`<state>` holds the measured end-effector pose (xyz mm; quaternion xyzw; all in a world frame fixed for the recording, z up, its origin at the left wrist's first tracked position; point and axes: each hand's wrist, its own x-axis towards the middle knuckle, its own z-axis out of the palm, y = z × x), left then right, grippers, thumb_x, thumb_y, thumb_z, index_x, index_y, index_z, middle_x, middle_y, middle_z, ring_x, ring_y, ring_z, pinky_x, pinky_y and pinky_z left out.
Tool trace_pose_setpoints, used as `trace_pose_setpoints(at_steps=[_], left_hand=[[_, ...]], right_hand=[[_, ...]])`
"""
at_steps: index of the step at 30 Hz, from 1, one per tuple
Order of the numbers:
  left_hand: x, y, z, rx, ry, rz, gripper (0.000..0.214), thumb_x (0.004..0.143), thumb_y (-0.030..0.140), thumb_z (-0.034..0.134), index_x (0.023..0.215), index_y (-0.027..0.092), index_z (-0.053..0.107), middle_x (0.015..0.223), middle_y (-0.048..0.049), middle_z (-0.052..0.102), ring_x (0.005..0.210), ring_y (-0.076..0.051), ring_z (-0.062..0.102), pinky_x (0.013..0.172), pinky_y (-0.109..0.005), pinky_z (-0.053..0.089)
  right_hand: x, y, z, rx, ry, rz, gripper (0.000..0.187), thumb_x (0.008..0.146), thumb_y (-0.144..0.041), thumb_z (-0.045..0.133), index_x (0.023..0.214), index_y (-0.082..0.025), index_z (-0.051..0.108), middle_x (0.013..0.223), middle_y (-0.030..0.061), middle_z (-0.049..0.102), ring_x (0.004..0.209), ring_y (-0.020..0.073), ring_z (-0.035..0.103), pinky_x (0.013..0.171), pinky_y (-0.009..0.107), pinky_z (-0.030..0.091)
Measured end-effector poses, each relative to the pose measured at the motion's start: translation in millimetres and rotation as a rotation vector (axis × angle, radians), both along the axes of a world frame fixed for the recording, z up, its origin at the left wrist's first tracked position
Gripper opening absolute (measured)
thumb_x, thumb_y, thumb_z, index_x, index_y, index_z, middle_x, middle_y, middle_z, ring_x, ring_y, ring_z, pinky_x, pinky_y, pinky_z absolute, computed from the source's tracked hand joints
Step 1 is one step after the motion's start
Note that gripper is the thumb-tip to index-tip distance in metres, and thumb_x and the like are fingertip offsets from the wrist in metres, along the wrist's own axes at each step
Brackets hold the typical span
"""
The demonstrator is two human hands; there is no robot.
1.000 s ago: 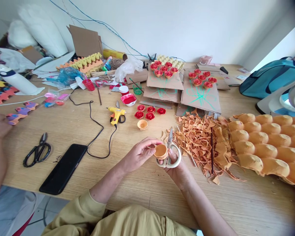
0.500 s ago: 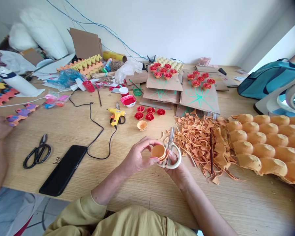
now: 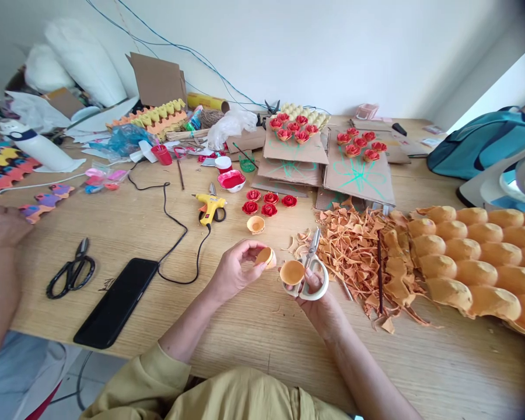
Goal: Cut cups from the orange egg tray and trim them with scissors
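Between the thumb and fingers of my left hand [image 3: 236,269] is a small orange egg-carton cup [image 3: 266,256], tipped on its side. My right hand [image 3: 321,303] is closed around white-handled scissors [image 3: 317,279], their blades pointing away from me. Those same fingers also hold a second orange cup [image 3: 292,272], its hollow facing up, against the scissors' handles. The two cups are apart. On the table just beyond my left hand stands another orange cup [image 3: 256,224], with several red paper roses [image 3: 269,209] behind it.
Orange scraps [image 3: 350,251] and an orange egg tray [image 3: 476,256] lie to the right. A yellow glue gun [image 3: 210,207], a phone [image 3: 116,303] and black scissors [image 3: 72,269] are on the left. Another person's arm [image 3: 0,262] rests at the left edge. Cardboard pieces [image 3: 359,175] bear more roses.
The two cups, held together before, are now separated: one has moved left in my left hand, the other stays in my right hand with the scissors.
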<state>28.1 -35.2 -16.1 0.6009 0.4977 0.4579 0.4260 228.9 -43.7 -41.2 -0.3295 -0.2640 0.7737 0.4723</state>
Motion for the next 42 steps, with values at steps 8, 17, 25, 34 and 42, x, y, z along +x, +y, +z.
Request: trace_pose_setpoints(at_steps=[8,17,25,34,42], left_hand=[[-4.1,0.6,-4.6,0.191,0.457,0.095,0.028,0.078,0.016,0.067,0.105,0.020,0.061,0.104,-0.0047,0.068,0.093,-0.018,0.064,0.083,-0.032,0.052],[26.3,-17.9,27.7,0.302,0.358,-0.093,0.043,0.082,0.019,0.069,0.125,0.023,0.060,0.112,-0.0071,0.061,0.105,-0.019,0.059,0.093,-0.033,0.050],[29.9,-22.3,30.8,0.301,0.337,-0.104,0.038,0.086,0.026,0.068,0.124,0.024,0.060,0.113,-0.0070,0.059,0.111,-0.021,0.058,0.098,-0.036,0.049],[36.9,-23.3,16.8,0.303,0.254,-0.042,0.043,0.087,0.032,0.068,0.128,0.026,0.059,0.109,-0.0068,0.059,0.103,-0.020,0.055,0.090,-0.034,0.048],[45.9,-24.7,13.6,0.259,0.100,0.024,0.043,0.082,0.039,0.072,0.121,0.022,0.063,0.102,-0.0060,0.058,0.090,-0.018,0.055,0.084,-0.031,0.049]], right_hand=[[2.1,1.6,5.2,0.013,0.027,-0.049,0.022,0.079,-0.040,0.077,0.092,-0.026,0.066,0.081,-0.0002,0.069,0.068,0.0156,0.062,0.063,0.028,0.052],[-3.5,0.6,5.5,0.170,-0.079,-0.004,0.028,0.077,-0.043,0.078,0.099,-0.027,0.070,0.095,0.0017,0.068,0.080,0.0177,0.062,0.071,0.031,0.053],[-0.2,0.5,5.2,0.175,-0.055,-0.001,0.035,0.070,-0.043,0.083,0.097,-0.025,0.068,0.092,0.0011,0.065,0.084,0.0181,0.061,0.075,0.030,0.051],[-2.5,-3.1,0.7,0.113,0.058,-0.012,0.027,0.074,-0.036,0.080,0.097,-0.026,0.069,0.085,-0.0006,0.066,0.075,0.0156,0.059,0.068,0.027,0.050],[-3.7,-1.5,3.5,0.033,0.115,-0.011,0.023,0.074,-0.038,0.081,0.091,-0.024,0.073,0.080,-0.0009,0.070,0.064,0.0115,0.059,0.059,0.021,0.051]])
